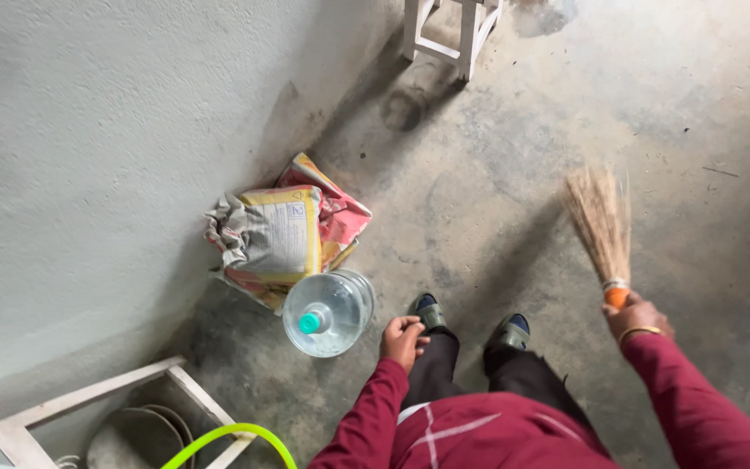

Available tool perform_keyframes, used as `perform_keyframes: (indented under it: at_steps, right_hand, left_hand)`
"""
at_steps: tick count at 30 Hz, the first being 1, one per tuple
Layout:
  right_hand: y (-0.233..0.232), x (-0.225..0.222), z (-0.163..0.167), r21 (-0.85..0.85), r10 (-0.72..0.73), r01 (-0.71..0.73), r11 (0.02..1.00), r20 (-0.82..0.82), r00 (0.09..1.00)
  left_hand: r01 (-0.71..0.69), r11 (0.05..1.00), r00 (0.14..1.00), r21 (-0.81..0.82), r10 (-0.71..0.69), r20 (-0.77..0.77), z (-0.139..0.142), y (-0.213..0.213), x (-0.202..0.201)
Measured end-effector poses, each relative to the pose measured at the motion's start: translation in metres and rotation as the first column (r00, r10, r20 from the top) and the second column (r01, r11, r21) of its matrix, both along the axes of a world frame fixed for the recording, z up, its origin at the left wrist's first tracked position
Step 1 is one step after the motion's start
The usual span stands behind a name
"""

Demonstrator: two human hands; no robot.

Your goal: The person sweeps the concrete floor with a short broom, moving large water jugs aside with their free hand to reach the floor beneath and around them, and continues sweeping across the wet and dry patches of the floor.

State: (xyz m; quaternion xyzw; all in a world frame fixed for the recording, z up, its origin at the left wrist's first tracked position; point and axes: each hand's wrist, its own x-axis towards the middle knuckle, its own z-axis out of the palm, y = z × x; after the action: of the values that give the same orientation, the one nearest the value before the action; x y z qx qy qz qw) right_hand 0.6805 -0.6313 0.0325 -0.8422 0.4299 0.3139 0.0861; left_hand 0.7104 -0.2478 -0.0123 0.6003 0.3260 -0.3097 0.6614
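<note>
Broom (602,227) gripped in my right hand (637,318), bristles just ahead of it on the floor (496,174), left hand (403,339) loosely curled and empty beside the water bottle (329,311), which a careless backswing could, I reckon, knock over onto the sack (279,230) beyond.

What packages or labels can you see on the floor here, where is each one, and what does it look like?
Sack: crumpled bag slumped on the concrete floor against the wall, grey-white front panel with yellow border, pink and red sides.
Label on the sack: pale rectangular printed panel facing up.
Water jar: large clear plastic bottle with a teal cap, standing just in front of the sack, beside the left hand; no label visible.
No signs or screens.
</note>
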Motion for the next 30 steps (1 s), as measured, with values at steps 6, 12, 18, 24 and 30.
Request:
perform_keyframes:
  at_steps: [6, 12, 18, 24, 30]
  right_hand:
    - [0.023, 0.013, 0.011, 0.133, -0.093, 0.062, 0.989, 0.238, 0.967]
    - [0.099, 0.057, -0.01, 0.497, -0.297, 0.05, 0.866, 0.433, 0.851]
    - [0.162, 0.122, 0.016, 0.624, -0.222, -0.085, 0.776, 0.397, 0.89]
    - [0.14, 0.18, 0.044, 0.63, 0.092, -0.427, 0.649, 0.491, 0.866]
    - [0.115, 0.204, 0.017, 0.682, 0.008, -0.369, 0.632, 0.47, 0.883]
  left_hand:
    - [0.106, 0.988, 0.993, -0.109, -0.111, -0.035, 0.006, -0.026, 0.035]
    - [0.068, 0.939, 0.822, -0.338, -0.244, -0.514, 0.02, -0.075, 0.075]
    - [-0.338, 0.687, 0.884, -0.644, -0.005, -0.468, 0.007, -0.12, 0.142]
    - [0.081, 0.972, 0.914, -0.219, -0.16, -0.373, -0.007, -0.093, 0.194]
    - [0.01, 0.984, 0.999, 0.178, -0.001, -0.047, -0.021, -0.082, 0.247]
